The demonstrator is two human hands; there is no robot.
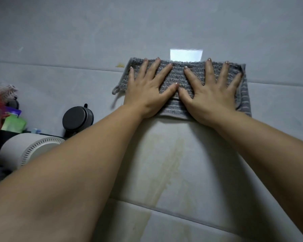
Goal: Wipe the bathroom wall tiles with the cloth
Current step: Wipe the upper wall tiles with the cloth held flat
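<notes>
Looks like a home bathroom. Walled all over in large, glossy, pale grey wall tiles (77, 32) with thin joints (59, 66) between them, shiny enough to throw back a bright patch of light (186, 55). Streaked lower down with a yellowish stain (168, 163) running across two tiles. Crowded at the left edge with household clutter: a black round holder (77, 118) against the wall, a white round appliance (24, 149) with a slotted rim, and a green pouch (14, 124) below a purple packet (12, 111), both blurred.
</notes>
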